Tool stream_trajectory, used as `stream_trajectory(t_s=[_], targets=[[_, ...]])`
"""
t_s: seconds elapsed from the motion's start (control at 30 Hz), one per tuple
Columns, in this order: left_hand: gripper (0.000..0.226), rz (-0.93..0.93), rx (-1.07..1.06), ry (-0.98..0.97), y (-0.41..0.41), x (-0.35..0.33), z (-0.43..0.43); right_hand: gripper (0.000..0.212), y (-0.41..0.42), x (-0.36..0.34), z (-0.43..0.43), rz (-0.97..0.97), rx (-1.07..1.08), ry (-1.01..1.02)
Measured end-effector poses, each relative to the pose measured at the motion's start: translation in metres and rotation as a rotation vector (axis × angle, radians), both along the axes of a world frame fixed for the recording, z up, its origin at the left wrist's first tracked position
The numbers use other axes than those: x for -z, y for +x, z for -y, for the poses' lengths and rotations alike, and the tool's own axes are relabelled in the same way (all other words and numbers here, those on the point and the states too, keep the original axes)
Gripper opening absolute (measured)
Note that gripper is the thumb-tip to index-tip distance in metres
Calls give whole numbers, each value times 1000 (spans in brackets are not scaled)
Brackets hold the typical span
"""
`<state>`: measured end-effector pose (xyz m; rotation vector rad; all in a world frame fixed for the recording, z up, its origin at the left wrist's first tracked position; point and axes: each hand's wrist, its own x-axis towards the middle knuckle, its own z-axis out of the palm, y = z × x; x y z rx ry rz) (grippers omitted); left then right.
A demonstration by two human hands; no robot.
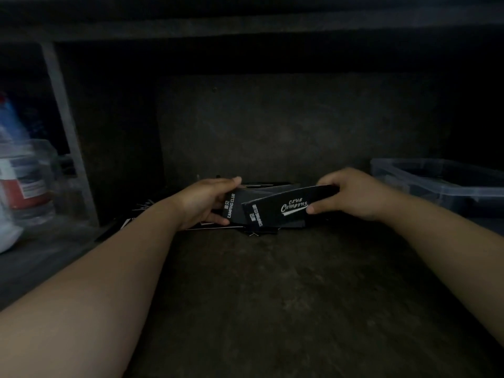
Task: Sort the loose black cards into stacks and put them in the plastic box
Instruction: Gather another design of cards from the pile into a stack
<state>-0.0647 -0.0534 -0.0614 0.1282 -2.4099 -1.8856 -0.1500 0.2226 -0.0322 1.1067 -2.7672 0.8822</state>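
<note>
Head: cards (294, 205) left of box (409, 180) rim

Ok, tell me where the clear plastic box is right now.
The clear rectangular plastic box sits at the far right of the head view, on the dark surface, just right of the right hand holding a long black card.

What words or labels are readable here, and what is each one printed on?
"CAMPING CLUB": white capitals on the cards gripped by the left hand.
"Camping", script, with a small word above, probably "CLUB": on the card pinched by the right hand.
Small print at that card's left end: too blurred to read.
Label on the bottle at far left: too blurred to read.
</note>
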Motion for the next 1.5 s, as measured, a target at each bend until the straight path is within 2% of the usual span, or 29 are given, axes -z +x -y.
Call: stream_trajectory(t_s=[0.13,0.3,0.57,0.8,0.87,1.07,1.17,1.23,1.37,1.5], targets=[[35,-12,19,0,1,1,1,19,0,5,3,0,-21,-72],[18,-26,9,-19,-3,4,2,20,-1,11,4,142,-32,-318],[25,-8,-8,53,-2,2,1,16,2,11,3,91,-28,-452],[17,-44,-37,-40,-2,5,2,9,3,12,9,22,-98,-773],[20,-53,-34,-44,-3,5,2,10,6,11,9,76,-120,-767],[22,-41,-43,-27,-6,6,1,34,5,14,4,214,-163,-586],[26,-41,-37,22,-6,6,1,18,0,16,8,130,-147,-599],[24,-48,-39,51,-5,4,0,20,-6,19,9,81,-133,-571],[23,-45,-52,104,-3,1,-2,38,-7,17,7,131,-72,-595],[34,-56,-36,30,-4,3,-2,27,-7,18,12,193,-68,-700]])
